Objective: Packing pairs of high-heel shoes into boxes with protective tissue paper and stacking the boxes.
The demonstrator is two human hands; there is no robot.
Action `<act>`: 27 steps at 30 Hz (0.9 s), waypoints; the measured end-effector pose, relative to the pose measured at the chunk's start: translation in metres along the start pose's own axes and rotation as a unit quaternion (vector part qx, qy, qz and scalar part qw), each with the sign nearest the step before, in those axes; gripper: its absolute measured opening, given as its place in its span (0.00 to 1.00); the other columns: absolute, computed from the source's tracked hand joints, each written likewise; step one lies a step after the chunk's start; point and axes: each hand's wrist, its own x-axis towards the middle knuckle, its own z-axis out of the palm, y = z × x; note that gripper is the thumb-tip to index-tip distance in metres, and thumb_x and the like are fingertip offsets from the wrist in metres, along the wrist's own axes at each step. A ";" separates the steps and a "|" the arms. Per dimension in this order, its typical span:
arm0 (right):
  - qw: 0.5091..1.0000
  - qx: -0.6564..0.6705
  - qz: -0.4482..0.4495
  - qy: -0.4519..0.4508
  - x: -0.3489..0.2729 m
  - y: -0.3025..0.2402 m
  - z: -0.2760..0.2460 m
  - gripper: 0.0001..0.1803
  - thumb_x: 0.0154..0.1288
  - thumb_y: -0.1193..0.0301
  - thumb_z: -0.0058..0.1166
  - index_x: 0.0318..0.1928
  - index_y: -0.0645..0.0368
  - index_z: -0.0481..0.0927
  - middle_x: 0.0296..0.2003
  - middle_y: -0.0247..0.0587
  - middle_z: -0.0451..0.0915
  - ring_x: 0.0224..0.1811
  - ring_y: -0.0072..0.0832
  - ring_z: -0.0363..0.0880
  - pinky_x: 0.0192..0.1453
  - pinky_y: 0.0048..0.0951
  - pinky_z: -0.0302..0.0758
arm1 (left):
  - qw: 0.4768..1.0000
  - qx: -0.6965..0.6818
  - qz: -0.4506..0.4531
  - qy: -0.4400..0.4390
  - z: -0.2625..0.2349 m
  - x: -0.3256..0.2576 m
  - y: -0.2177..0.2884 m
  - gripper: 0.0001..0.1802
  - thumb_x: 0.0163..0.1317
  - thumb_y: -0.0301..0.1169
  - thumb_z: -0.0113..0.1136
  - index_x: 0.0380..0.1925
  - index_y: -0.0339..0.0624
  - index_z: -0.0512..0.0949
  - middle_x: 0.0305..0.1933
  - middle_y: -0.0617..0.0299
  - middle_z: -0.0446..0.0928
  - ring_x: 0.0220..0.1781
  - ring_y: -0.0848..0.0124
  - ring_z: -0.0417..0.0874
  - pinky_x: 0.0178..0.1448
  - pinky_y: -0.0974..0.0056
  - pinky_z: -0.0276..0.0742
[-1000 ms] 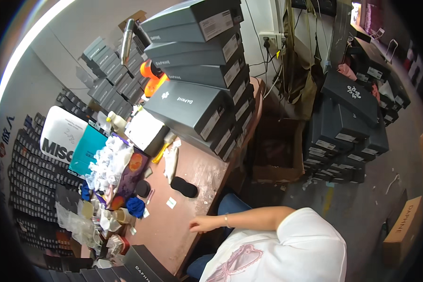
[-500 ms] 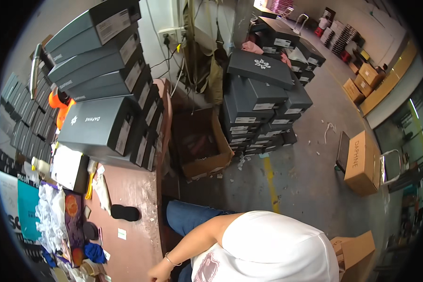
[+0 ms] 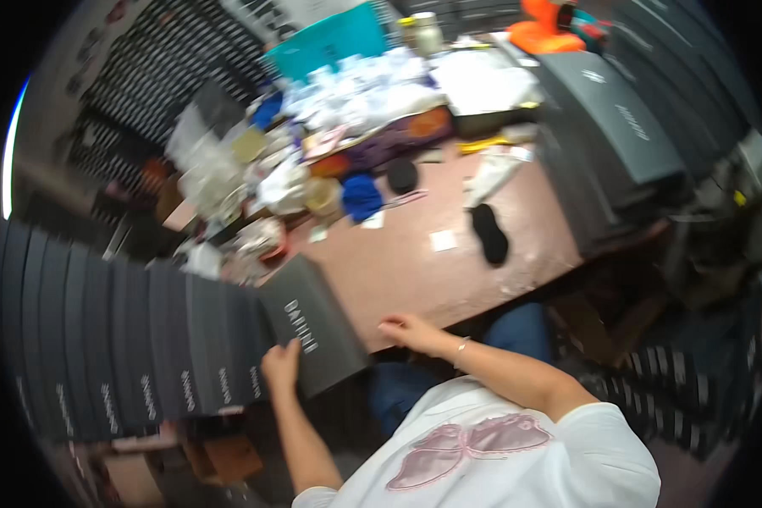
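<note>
My left hand (image 3: 281, 366) grips the near side of a dark grey shoebox (image 3: 313, 317), its thumb on the face with white lettering. This box stands tilted at the table end of a long stack of similar shoeboxes (image 3: 135, 330). My right hand (image 3: 408, 330) hovers by the table's front edge, to the right of the box and apart from it. Its fingers are loosely bent and a little blurred, with nothing visible in them. On the pinkish-brown table (image 3: 381, 271) lie a black elongated pad (image 3: 489, 234) and a small white paper square (image 3: 442, 240).
More grey shoeboxes (image 3: 626, 118) are piled at the table's right end. Crumpled white paper (image 3: 364, 89) fills a purple box at the back. A blue cloth bundle (image 3: 362, 198), a round black object (image 3: 402, 175) and an orange tool (image 3: 546, 30) are nearby. Clear plastic bags (image 3: 207, 165) lie left.
The view has swung left from the right-hand boxes and floor to the table and left stack. My left hand has come into view on a shoebox; more of my right hand shows.
</note>
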 end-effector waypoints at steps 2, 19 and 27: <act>0.995 0.100 0.007 0.027 0.011 -0.004 0.008 0.31 0.67 0.54 0.54 0.56 0.69 0.73 0.47 0.54 0.80 0.47 0.38 0.80 0.52 0.33 0.76 | 0.984 -0.117 -0.031 0.132 0.026 -0.039 0.012 0.23 0.47 0.43 0.75 0.30 0.37 0.74 0.31 0.49 0.75 0.36 0.56 0.77 0.44 0.57 0.73; 0.961 0.249 0.100 0.062 -0.074 -0.052 -0.125 0.21 0.68 0.56 0.55 0.48 0.62 0.78 0.39 0.34 0.80 0.38 0.21 0.77 0.45 0.24 0.74 | 0.496 -0.780 -0.238 -0.297 0.066 -0.089 0.176 0.23 0.64 0.36 0.60 0.55 0.36 0.69 0.54 0.57 0.74 0.58 0.67 0.71 0.63 0.59 0.66; 0.947 0.302 -0.034 0.101 -0.069 -0.130 -0.038 0.19 0.65 0.68 0.57 0.54 0.59 0.72 0.43 0.38 0.80 0.45 0.28 0.81 0.54 0.33 0.75 | 0.672 -0.718 0.105 -0.147 -0.014 -0.061 0.134 0.40 0.64 0.45 0.61 0.68 0.36 0.57 0.69 0.51 0.60 0.72 0.62 0.60 0.75 0.57 0.50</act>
